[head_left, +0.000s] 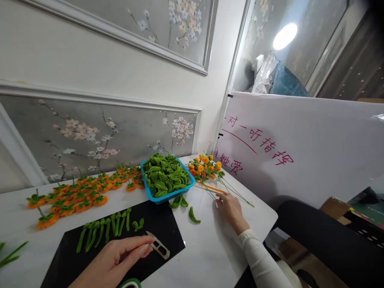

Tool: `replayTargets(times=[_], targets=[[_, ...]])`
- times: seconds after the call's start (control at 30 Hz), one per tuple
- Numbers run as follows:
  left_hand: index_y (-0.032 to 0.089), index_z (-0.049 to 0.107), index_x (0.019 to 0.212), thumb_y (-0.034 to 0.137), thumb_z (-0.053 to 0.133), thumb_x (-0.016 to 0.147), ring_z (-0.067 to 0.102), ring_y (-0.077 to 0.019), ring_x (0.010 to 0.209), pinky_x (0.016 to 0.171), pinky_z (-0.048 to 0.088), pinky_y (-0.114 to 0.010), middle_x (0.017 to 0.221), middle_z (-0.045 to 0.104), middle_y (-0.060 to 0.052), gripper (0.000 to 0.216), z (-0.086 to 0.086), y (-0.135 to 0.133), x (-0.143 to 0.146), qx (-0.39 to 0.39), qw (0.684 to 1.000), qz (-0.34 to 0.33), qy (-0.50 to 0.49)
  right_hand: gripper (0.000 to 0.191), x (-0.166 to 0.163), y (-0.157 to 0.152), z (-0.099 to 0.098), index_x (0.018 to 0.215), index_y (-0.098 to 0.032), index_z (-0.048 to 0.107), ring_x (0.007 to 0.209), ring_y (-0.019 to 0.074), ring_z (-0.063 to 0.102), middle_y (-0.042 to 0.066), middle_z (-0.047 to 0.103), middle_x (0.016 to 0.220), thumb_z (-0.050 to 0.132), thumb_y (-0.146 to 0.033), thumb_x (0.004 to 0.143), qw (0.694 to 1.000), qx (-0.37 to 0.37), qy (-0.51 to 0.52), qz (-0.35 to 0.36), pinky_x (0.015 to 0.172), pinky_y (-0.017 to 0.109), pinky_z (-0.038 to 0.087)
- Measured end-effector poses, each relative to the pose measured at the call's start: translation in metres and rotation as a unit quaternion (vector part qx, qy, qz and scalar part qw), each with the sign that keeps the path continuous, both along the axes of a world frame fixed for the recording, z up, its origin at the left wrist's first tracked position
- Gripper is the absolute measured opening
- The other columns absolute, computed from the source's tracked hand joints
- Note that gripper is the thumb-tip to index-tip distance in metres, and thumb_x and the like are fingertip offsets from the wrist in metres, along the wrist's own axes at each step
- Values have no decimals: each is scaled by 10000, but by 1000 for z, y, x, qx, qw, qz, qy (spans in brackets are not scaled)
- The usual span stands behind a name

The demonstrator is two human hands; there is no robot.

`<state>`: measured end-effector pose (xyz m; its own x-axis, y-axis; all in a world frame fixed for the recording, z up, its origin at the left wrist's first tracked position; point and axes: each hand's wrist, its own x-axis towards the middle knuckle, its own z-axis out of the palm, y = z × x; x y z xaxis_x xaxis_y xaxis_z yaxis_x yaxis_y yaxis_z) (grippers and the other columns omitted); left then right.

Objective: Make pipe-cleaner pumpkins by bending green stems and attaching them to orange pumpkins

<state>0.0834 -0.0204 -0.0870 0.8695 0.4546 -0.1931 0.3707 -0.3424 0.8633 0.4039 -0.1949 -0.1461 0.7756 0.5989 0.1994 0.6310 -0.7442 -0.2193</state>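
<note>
My left hand (120, 258) is closed in a pinch over the black mat (163, 214). Its fingertips overlap a small pair of thread snips (160, 247); whatever they hold, if anything, is hidden. Short green fuzzy strips (106, 230) lie in a row on the mat, beside a small green leafy piece (138, 225). At the right, my right hand (231, 212) rests low over the table, fingers curled at the thin green stems (211, 190) and the end of an orange stick (211, 186). Its fingertips partly hide what they grip.
A blue basket (171, 196) heaped with green fuzzy leaves (165, 174) stands near the wall. Orange flower heads with green tops (79, 196) spread left of it; stemmed orange flowers (205, 164) lie right. One loose leaf (193, 216) and a green tape roll (131, 283) are nearer.
</note>
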Motion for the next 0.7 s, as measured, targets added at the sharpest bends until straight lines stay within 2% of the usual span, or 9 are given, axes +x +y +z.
replayTargets(times=[0.1,0.27,0.47,0.6,0.7], targets=[[224,662,1159,708,496,748,600,-221,1045,933,469,-261,1091,656,-39,657,2,0,-1,-8,1000,13,0,263,10,11,6,1099,-289,627,907,111,544,26,574,1047,416,-292,942,1000,-10,-3,-10,718,208,301],[202,677,1135,702,473,764,623,-235,982,864,503,-262,1013,677,-53,655,7,-4,-2,25,1000,-2,-6,244,28,26,10,1038,-221,618,919,144,548,57,564,1025,399,-216,930,998,-54,-10,-23,643,199,295],[244,674,1138,698,506,751,618,-211,993,907,478,-240,1040,671,-32,620,-5,1,-4,-16,1000,9,-20,282,32,30,9,989,-174,619,950,175,553,85,551,1023,353,-129,906,993,-110,-3,-32,642,210,331],[290,639,1185,609,500,823,577,-185,1083,961,441,-226,1132,638,1,503,-11,5,-6,-37,999,14,-6,278,25,26,12,1021,-176,597,967,178,550,93,543,1009,338,-153,921,991,-133,-5,-24,682,218,368],[274,639,1187,569,499,844,576,-187,1083,969,440,-239,1148,630,-5,474,-10,4,-8,-21,1000,10,-7,261,20,23,14,1041,-185,581,956,186,558,94,534,1015,345,-249,950,989,-148,-4,-12,699,236,390]])
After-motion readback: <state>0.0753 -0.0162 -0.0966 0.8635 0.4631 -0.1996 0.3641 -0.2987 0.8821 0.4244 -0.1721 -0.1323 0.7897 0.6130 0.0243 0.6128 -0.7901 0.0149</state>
